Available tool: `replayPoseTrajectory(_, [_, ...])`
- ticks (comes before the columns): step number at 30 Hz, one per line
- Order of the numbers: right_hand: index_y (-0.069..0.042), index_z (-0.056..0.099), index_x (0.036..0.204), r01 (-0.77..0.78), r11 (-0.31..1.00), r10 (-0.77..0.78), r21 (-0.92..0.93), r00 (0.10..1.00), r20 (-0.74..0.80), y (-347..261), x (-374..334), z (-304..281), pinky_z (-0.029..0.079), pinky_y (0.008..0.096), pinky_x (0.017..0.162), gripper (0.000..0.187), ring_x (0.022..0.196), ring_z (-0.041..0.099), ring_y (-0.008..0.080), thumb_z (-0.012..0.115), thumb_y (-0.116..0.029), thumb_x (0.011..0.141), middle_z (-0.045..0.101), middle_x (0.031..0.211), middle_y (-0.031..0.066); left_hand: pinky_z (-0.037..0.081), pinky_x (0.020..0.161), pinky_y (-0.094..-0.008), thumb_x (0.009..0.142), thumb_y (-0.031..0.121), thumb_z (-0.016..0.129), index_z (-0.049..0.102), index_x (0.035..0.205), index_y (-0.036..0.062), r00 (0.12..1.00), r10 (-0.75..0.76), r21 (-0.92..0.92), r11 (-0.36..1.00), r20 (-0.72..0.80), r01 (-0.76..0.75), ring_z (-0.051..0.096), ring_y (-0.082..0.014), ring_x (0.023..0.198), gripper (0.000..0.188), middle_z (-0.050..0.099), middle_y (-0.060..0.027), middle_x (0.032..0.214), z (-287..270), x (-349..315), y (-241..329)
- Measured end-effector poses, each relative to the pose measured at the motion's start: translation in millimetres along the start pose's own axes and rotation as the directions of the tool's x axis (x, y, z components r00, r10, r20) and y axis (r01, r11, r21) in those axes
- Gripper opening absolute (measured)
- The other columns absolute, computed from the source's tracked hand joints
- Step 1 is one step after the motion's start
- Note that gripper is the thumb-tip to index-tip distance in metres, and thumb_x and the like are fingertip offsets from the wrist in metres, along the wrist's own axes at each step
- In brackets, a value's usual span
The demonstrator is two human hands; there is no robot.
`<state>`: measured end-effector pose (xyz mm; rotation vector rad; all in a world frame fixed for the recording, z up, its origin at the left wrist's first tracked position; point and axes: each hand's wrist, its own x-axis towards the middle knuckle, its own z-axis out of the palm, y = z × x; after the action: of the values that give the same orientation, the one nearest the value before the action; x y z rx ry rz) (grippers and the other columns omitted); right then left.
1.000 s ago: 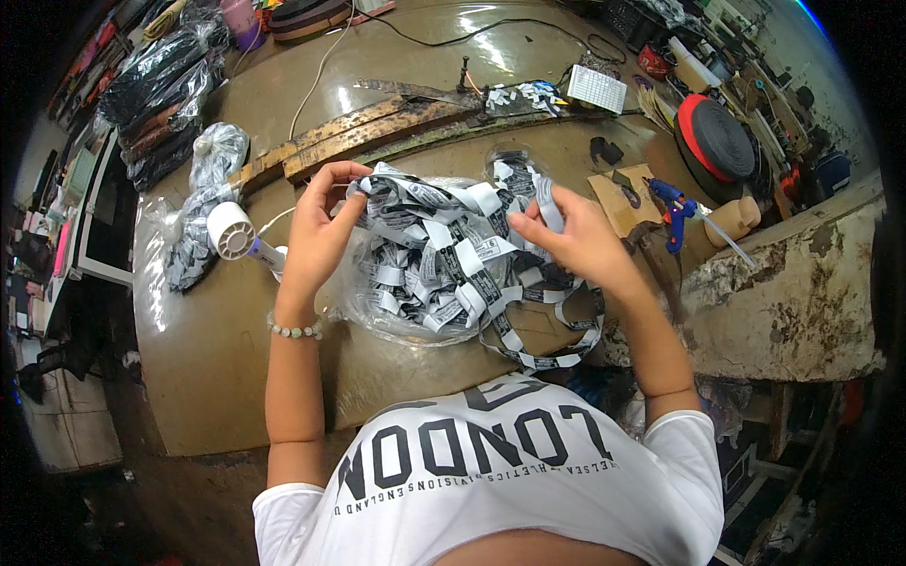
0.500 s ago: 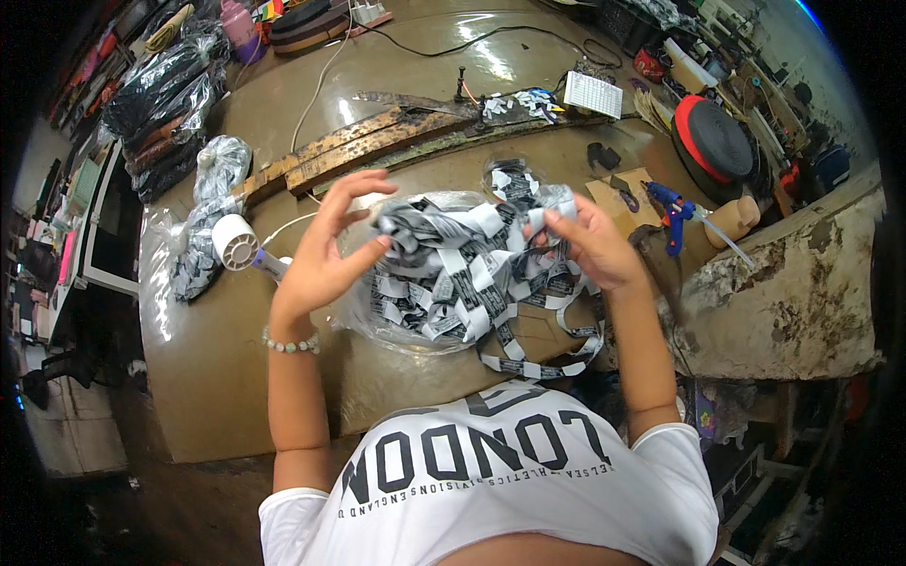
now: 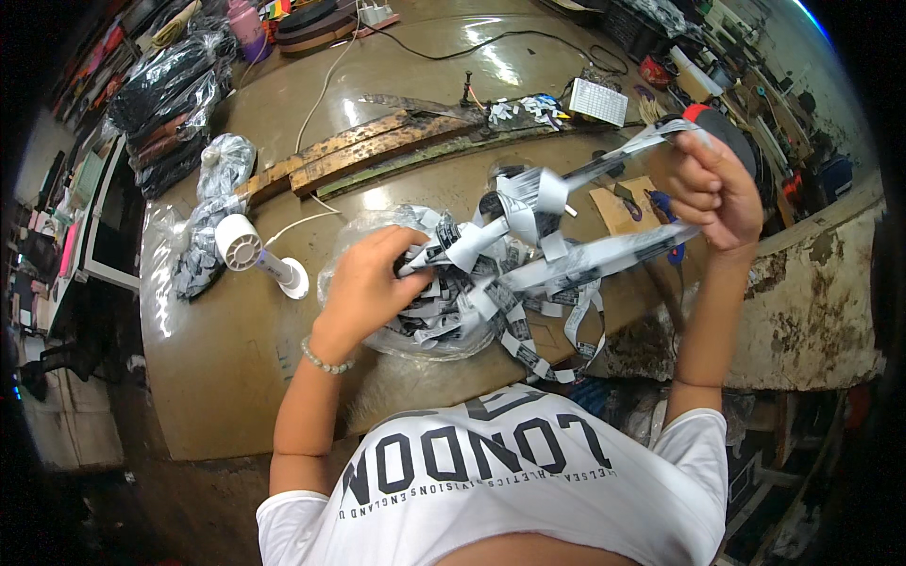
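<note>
The left hand [image 3: 363, 283] pins the strap tangle [image 3: 491, 274] near the bench's [image 3: 217, 377] front edge; the right hand [image 3: 717, 193] grips one strap [image 3: 604, 255], raised rightward. Untangling seems underway; next likely needs a steady pull.

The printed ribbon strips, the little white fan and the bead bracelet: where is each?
printed ribbon strips [image 3: 604, 257], head view, on the stretched band
white fan [image 3: 240, 242], head view, on its round head
bead bracelet [image 3: 326, 359], head view, on the left wrist

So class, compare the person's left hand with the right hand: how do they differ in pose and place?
The left hand is low, pressed into the ribbon pile; the right hand is raised, away from the pile. The left rests fingers-down on the tangle; the right pinches strands pulled taut. Both grip the same black-and-white printed ribbon.
</note>
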<state>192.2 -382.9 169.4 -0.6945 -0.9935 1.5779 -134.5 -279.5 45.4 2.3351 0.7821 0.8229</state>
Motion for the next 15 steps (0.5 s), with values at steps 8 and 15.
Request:
replayPoseTrajectory(8, [-0.006, 0.055, 0.081, -0.232, 0.649, 0.047, -0.724, 0.963, -0.267, -46.7, -21.4, -15.2, 0.017, 0.0178, 0.034, 0.022, 0.039, 0.025, -0.0007, 0.055, -0.027, 0.087, 0.037, 0.053, -0.0077, 0.042, 0.059, -0.0378, 0.062, 0.012, 0.068, 0.055, 0.078, 0.0064, 0.966, 0.039, 0.412, 0.909, -0.257, 0.072, 0.055, -0.0286, 0.068, 0.022, 0.054, -0.0095, 0.070, -14.9, -10.8, -16.9])
replayPoseTrajectory(15, [-0.002, 0.051, 0.098, 0.057, 0.810, -0.280, -0.584, 0.912, -0.299, -99.8, -48.9, -56.6, 0.018, 0.0155, 0.034, 0.019, 0.041, 0.024, -0.0007, 0.047, -0.019, 0.091, 0.030, 0.056, -0.0080, 0.042, 0.057, -0.0389, 0.058, 0.014, 0.072, 0.054, 0.078, 0.0073, 0.964, -0.003, 0.453, 0.882, -0.267, 0.128, 0.053, -0.0277, 0.066, 0.028, 0.050, -0.0080, 0.068, -11.1, -24.9, -36.2])
